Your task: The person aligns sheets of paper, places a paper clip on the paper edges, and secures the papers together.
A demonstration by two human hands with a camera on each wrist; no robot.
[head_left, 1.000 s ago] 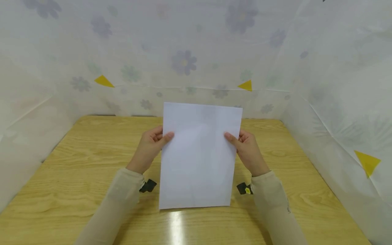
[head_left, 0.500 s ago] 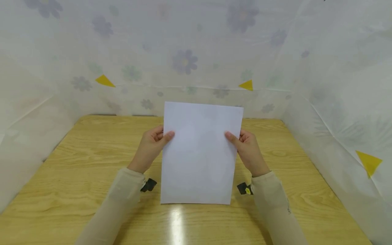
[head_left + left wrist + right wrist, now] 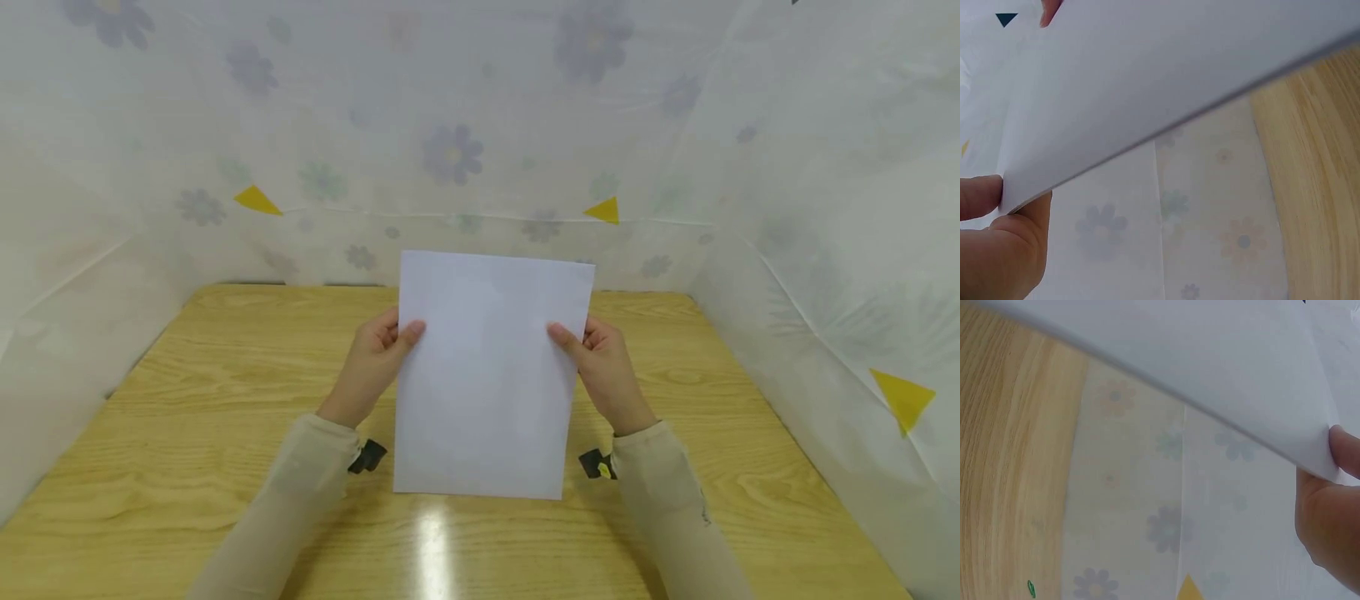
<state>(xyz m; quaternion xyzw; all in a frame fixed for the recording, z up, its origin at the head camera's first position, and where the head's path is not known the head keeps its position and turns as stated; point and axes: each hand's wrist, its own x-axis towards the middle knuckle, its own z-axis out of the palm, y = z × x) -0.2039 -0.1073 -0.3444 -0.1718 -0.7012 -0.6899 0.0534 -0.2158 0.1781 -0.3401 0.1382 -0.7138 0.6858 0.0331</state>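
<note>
A white stack of paper (image 3: 486, 383) is held up before me, its blank face toward the head camera. My left hand (image 3: 371, 358) pinches its left edge in the upper half, thumb on the near face and fingers behind. On the opposite edge my right hand (image 3: 606, 367) grips it the same way, at about the same height. In the left wrist view the paper (image 3: 1166, 69) shows a thin dark side edge between thumb and fingers. The right wrist view has the paper's face (image 3: 1210, 356) running to the right thumb (image 3: 1345, 450). The curled fingers are partly hidden behind the paper.
A wood-grain table (image 3: 225, 375) lies beneath the hands. White flowered sheeting (image 3: 322, 108) encloses the back and sides, with yellow triangles (image 3: 902, 400) on it. Black pieces (image 3: 367, 456) show at both cuffs. A small green mark (image 3: 1031, 589) is on the table in the right wrist view.
The paper's lower edge has risen slightly in the head view, and its tilt has changed a little. Both hands keep their hold in nearly the same place.
</note>
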